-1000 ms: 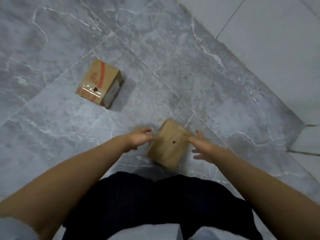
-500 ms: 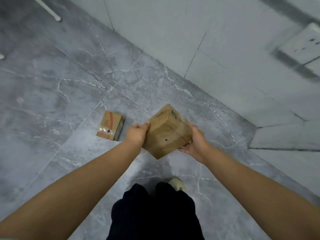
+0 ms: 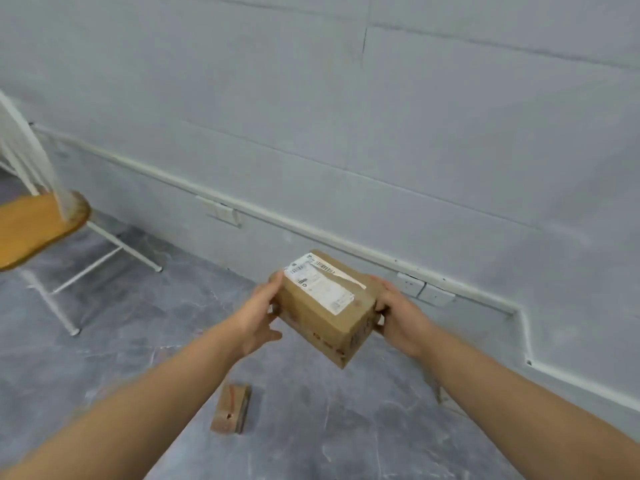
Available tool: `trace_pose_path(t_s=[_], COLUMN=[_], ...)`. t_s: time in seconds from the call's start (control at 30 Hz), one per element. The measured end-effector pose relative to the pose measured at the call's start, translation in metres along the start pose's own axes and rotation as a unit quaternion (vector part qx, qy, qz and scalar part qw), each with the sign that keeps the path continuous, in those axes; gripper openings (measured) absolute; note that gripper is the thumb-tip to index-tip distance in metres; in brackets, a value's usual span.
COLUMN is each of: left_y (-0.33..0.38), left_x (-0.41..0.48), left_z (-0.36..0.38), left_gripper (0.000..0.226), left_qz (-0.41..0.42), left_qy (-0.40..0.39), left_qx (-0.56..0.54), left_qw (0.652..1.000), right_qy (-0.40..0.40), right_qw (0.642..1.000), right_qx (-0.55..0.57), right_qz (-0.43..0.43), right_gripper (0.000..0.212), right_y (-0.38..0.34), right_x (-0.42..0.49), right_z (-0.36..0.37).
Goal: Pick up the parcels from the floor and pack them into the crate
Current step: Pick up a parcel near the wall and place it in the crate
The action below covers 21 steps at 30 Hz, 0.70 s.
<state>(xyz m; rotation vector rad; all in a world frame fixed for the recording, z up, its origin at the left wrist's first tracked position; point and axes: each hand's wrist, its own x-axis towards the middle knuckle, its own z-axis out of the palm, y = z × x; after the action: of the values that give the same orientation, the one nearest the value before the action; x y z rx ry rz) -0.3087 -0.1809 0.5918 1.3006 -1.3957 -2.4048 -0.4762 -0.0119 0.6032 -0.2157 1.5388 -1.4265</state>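
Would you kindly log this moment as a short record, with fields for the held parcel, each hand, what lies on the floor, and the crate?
held: cardboard parcel, white label on top, tilted, above the floor
left hand: left hand grips the parcel's left end
right hand: right hand grips its right end
on floor: smaller parcel with a red stripe, untouched
crate: not in view
surroundings: chair with wooden seat at left; grey wall ahead
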Motion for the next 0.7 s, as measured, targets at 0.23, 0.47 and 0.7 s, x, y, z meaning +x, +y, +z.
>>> trace_pose_path(t_s=[0.23, 0.47, 0.7], left_y=[0.071, 0.084, 0.053], left_x=[-0.041, -0.068, -0.103], left_z=[0.065, 0.128, 0.220], left_gripper=[0.048, 0.030, 0.063], left_qz=[0.166, 0.272, 0.249], left_qy=[-0.024, -0.148, -0.324], left_qx=[-0.007, 0.042, 0.076], left_qw=[0.986, 0.950, 0.909], right_qy=[0.049, 0.171, 0.282], right_qw=[0.984, 0.965, 0.919], right_qx=[0.072, 0.062, 0.108], right_qz=[-0.153, -0.190, -0.255], right_gripper=[0.039, 0.034, 0.048], right_y=[-0.052, -0.044, -0.017], right_x=[-0.065, -0.124, -0.218], right_z=[0.013, -0.001, -0.038])
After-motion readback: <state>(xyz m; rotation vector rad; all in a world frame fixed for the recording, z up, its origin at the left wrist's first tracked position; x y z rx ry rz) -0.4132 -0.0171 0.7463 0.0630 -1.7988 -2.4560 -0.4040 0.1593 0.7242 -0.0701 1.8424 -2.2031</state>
